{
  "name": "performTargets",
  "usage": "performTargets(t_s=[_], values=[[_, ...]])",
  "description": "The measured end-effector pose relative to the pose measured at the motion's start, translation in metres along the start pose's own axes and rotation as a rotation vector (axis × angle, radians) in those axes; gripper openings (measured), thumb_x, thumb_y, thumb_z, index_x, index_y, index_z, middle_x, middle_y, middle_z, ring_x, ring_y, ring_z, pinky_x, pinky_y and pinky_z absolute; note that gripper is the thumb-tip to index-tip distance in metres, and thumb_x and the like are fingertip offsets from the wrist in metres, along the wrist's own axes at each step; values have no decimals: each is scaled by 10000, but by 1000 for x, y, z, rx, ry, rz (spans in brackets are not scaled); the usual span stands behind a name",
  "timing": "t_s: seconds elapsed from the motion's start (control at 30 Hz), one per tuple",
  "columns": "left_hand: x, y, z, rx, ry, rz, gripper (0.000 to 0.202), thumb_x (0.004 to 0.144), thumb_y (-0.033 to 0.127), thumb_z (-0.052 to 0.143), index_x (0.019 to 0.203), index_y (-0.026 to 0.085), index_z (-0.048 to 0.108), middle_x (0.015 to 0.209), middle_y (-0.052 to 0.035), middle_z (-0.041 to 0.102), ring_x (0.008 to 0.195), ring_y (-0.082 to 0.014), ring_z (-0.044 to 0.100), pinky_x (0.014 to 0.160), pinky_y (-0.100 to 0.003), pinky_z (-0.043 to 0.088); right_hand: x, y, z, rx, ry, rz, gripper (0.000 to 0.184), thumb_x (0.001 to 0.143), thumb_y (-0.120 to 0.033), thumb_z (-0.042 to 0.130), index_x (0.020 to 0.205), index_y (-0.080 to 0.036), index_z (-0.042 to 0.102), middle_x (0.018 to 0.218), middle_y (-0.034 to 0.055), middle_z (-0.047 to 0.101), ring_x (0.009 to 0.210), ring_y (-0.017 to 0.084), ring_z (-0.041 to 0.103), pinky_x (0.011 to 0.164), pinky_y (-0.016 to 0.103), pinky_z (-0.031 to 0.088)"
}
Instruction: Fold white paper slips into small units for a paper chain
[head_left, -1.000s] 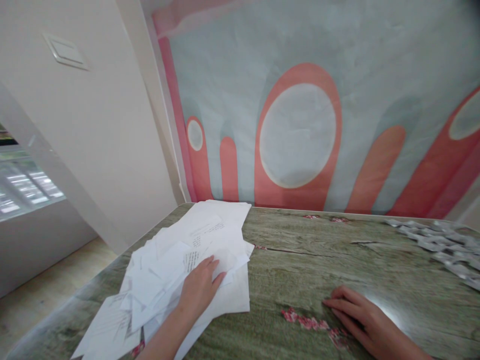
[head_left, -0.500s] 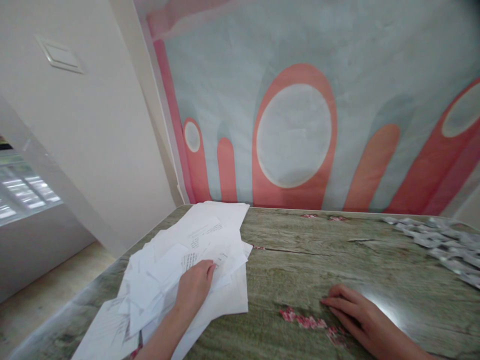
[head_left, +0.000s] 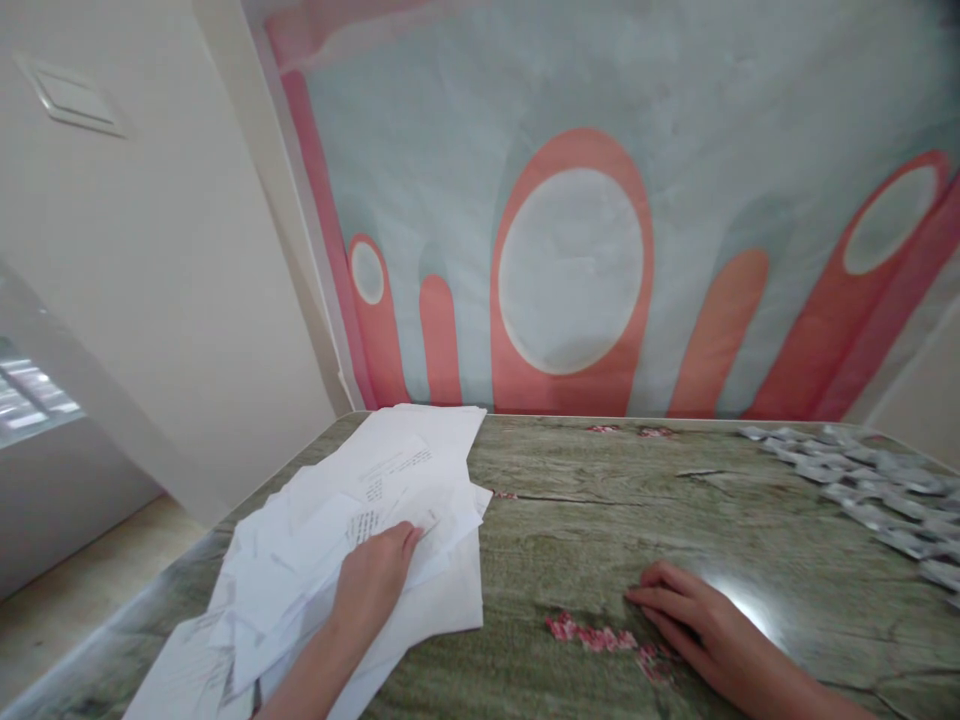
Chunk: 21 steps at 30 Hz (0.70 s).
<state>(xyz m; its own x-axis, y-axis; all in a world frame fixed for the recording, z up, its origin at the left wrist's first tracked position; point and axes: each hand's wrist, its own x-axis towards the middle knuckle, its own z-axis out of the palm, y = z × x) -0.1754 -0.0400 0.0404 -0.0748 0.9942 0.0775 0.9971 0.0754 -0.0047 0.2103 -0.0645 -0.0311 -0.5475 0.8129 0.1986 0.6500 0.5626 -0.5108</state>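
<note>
Grip of the left hand: fingers drawn together on top of the paper pile, left of the pink blossom print on the desk, though whether anything is pinched I cannot tell; right hand lies slack just right of that print, nothing seen in it. Step, as judged: handling the upper sheets, where a clean lift would call for parting one from those beneath. Pile's long axis slants away from the person, far end beyond and left of the print.
</note>
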Motion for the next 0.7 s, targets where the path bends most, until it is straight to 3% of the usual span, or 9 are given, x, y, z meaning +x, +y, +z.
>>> performTargets(t_s=[0.1, 0.17, 0.3, 0.4, 0.47, 0.63, 0.7], values=[[-3, 12, -16, -113, 103, 78, 318, 947, 336, 300, 961, 224, 597, 906, -46, 684, 849, -225, 633, 727, -295, 422, 0, 0, -1, -48, 17, -21, 271, 929, -206, 380, 1091, -258, 589, 984, 66, 589, 889, 180, 588, 758, 305, 497], [-6, 29, -29, -314, 156, 241, 318, 948, 342, 293, 1015, 224, 580, 950, -40, 670, 872, -205, 616, 773, -283, 414, 0, 2, 0, -96, 40, -64, 296, 919, -197, 398, 1153, -274, 562, 1015, 64, 602, 898, 179, 599, 757, 296, 508], [-6, 79, -39, -630, -3, 484, 328, 948, 324, 306, 868, 193, 597, 803, -16, 650, 756, -164, 592, 700, -233, 407, -4, 8, 6, -255, 216, -173, 418, 896, -179, 440, 1307, -258, 441, 1123, 94, 602, 958, 194, 608, 783, 296, 522], [1, 117, -22, -745, -175, 585, 327, 935, 297, 344, 811, 168, 618, 756, -7, 641, 709, -143, 578, 638, -207, 395, -7, 7, 7, -357, 350, -248, 463, 884, -195, 485, 1340, -213, 404, 1151, 126, 597, 998, 213, 594, 805, 312, 516], [7, 138, -6, -780, -273, 659, 292, 917, 276, 389, 842, 157, 646, 801, -12, 659, 744, -144, 583, 655, -201, 397, -8, 4, 4, -399, 367, -298, 446, 888, -180, 481, 1328, -225, 423, 1131, 115, 613, 971, 203, 602, 780, 302, 515], [17, 168, 22, -784, -428, 774, 277, 906, 260, 415, 944, 155, 668, 871, -25, 678, 765, -149, 586, 686, -214, 413, -6, -1, -10, -458, 256, -419, 304, 892, -173, 508, 1190, -212, 557, 1133, 96, 627, 938, 207, 591, 773, 344, 480], [17, 173, 25, -767, -395, 760, 254, 891, 270, 461, 1046, 172, 637, 923, -30, 670, 812, -160, 587, 724, -231, 426, -4, -3, -13, -443, 243, -449, 238, 894, -166, 509, 1114, -187, 594, 1111, 93, 637, 935, 206, 582, 767, 346, 463]])
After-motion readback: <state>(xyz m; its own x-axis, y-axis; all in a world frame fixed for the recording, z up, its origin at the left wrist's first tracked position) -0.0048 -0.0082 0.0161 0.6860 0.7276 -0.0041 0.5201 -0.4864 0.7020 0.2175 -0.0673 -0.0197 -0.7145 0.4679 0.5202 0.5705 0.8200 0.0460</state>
